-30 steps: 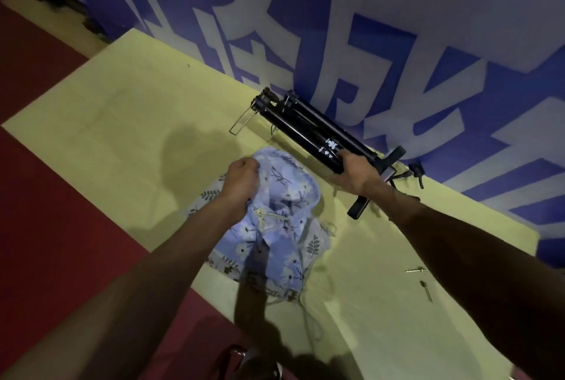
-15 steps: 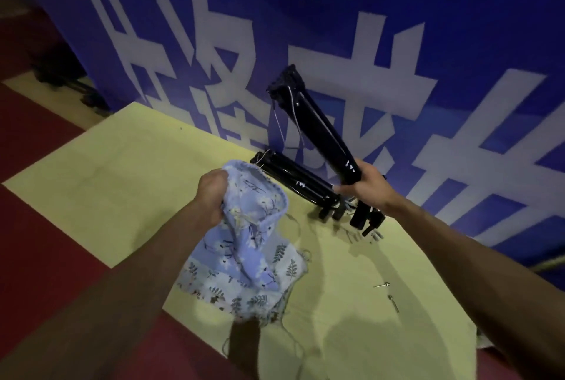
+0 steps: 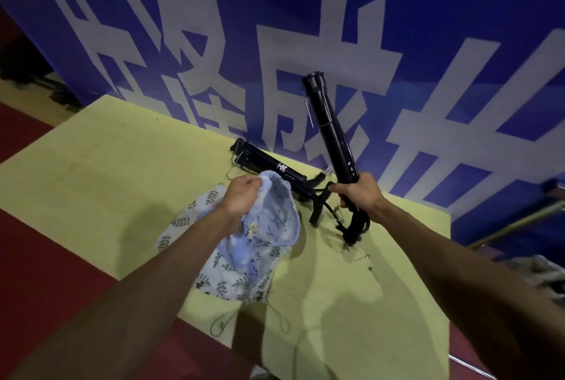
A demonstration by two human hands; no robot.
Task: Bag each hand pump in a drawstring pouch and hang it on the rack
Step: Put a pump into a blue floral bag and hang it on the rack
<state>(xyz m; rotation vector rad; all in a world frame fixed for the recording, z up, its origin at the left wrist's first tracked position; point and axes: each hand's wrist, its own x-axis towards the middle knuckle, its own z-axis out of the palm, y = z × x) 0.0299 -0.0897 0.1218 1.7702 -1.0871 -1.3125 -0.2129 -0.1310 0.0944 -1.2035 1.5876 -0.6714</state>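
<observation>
My right hand [image 3: 359,194] grips a black hand pump [image 3: 328,125] near its lower end and holds it almost upright, its barrel pointing up and left, its handle and hose hanging below the fist. My left hand [image 3: 241,196] pinches the rim of a blue floral drawstring pouch [image 3: 269,236], lifted with its mouth gaping towards the pump. Beneath it lies a white leaf-print pouch [image 3: 232,281], cords trailing over the mat's edge. A second black pump [image 3: 269,168] lies on the yellow mat [image 3: 107,165] behind the pouch.
A blue banner [image 3: 275,28] with large white characters stands right behind the mat. Red floor [image 3: 46,272] surrounds the mat on the left and front. Two small metal pins [image 3: 368,262] lie on the mat below my right hand. A metal rail [image 3: 519,223] shows at the right.
My right hand has picked one pump up off the mat and swung it from lying flat to nearly upright. My left hand has raised the blue pouch and opened its mouth.
</observation>
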